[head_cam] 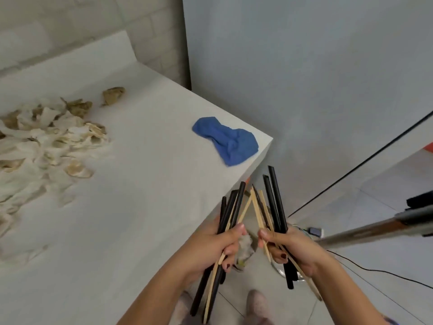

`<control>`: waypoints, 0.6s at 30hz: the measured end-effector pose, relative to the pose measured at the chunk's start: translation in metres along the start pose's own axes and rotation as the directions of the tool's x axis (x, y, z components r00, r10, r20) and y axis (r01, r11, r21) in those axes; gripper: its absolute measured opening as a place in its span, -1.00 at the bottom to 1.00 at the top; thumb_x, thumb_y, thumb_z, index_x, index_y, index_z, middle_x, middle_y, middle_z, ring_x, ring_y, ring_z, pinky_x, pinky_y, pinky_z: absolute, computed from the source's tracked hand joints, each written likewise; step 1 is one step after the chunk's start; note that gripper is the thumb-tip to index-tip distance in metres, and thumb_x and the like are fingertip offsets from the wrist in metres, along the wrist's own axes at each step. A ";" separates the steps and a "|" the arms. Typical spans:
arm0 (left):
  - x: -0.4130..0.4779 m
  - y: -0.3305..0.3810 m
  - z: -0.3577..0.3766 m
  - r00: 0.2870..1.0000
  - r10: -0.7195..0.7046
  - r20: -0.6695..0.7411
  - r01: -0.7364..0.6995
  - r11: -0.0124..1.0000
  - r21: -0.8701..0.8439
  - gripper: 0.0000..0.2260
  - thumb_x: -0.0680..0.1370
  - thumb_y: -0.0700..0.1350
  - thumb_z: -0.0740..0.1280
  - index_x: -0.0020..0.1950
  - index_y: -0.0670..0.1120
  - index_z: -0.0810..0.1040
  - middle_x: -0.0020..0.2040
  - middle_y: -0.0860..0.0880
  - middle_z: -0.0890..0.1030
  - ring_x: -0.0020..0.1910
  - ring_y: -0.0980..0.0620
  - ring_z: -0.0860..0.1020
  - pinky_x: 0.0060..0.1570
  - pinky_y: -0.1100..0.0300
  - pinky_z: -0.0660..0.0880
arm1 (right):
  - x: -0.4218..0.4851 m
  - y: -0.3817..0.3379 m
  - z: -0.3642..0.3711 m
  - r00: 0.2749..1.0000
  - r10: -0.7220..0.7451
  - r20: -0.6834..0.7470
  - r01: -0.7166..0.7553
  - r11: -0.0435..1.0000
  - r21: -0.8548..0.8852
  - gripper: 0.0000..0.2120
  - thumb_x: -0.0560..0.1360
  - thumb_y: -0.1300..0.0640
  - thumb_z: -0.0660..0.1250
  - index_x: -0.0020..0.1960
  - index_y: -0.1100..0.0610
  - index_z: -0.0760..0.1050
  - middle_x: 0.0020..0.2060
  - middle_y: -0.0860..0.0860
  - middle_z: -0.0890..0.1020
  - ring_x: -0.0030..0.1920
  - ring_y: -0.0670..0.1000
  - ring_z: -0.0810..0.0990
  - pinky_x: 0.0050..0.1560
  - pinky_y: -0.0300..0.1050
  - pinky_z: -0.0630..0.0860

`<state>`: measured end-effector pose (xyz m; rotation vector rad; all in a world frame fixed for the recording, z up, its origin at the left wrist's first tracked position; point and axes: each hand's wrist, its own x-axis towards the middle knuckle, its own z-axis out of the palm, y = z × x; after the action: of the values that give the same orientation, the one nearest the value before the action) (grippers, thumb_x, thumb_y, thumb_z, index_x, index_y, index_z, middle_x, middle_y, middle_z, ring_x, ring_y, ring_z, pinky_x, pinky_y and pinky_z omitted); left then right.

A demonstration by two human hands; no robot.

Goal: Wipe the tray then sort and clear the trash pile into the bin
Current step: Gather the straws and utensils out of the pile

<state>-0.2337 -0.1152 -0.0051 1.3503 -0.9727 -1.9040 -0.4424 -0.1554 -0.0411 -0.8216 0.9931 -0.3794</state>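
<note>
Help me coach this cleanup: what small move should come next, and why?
Probably let the sticks drop: left hand and right hand each grip a bundle over what looks like the bin, and the tissue pile waits on the table.

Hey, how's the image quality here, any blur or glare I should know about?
Head view: soft even light, no glare; the trash pile on the table smears toward the left edge; the pole at right is blurred; the blue cloth and the sticks in the left hand and right hand look fairly sharp.

Trash pile (46, 141) runs off the left edge — bin (277, 270) mostly hidden behind the sticks (279, 202).
</note>
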 end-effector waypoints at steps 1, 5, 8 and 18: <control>0.010 -0.010 0.012 0.999 -0.031 -0.006 0.032 0.999 0.026 -0.77 0.59 -0.01 0.24 -0.13 -0.15 0.46 -0.45 0.00 0.31 -0.53 0.05 0.33 -0.41 0.19 0.42 | -0.001 0.009 -0.016 0.999 0.046 -0.028 -0.046 0.999 0.000 -0.61 0.29 -0.04 0.51 -0.20 0.28 0.52 -0.57 -0.01 0.38 -0.58 -0.09 0.25 -0.51 -0.27 0.19; 0.057 -0.071 0.041 0.969 -0.245 -0.023 0.243 0.968 -0.060 -0.80 0.58 -0.04 0.27 -0.20 -0.09 0.46 -0.47 0.02 0.32 -0.54 0.06 0.35 -0.44 0.21 0.39 | 0.008 0.052 -0.074 0.964 0.233 -0.129 -0.235 0.972 -0.003 -0.63 0.36 -0.04 0.50 -0.18 0.29 0.56 -0.56 -0.02 0.42 -0.54 -0.07 0.28 -0.46 -0.25 0.22; 0.100 -0.127 0.039 0.901 -0.428 -0.075 0.407 0.891 -0.200 -0.82 0.58 -0.05 0.28 -0.09 -0.16 0.47 -0.49 0.02 0.35 -0.54 0.06 0.37 -0.48 0.24 0.38 | 0.035 0.095 -0.099 0.904 0.368 -0.219 -0.369 0.929 0.038 -0.74 0.43 0.09 0.45 -0.09 0.31 0.57 -0.45 0.00 0.58 -0.52 -0.10 0.33 -0.46 -0.25 0.25; 0.267 -0.301 -0.028 0.658 -0.699 -0.282 0.652 0.715 -0.253 -0.71 0.57 -0.04 0.29 0.03 -0.29 0.53 -0.53 -0.02 0.35 -0.58 0.04 0.32 -0.55 0.21 0.36 | 0.206 0.261 -0.153 0.726 0.609 -0.318 -0.591 0.790 0.165 -0.89 0.43 0.24 0.40 -0.18 0.29 0.54 -0.32 0.12 0.63 -0.60 -0.09 0.32 -0.52 -0.29 0.23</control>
<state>-0.3052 -0.1712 -0.3974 2.0896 -0.1250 -2.0472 -0.4865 -0.1815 -0.4037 -0.3390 1.5237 0.0201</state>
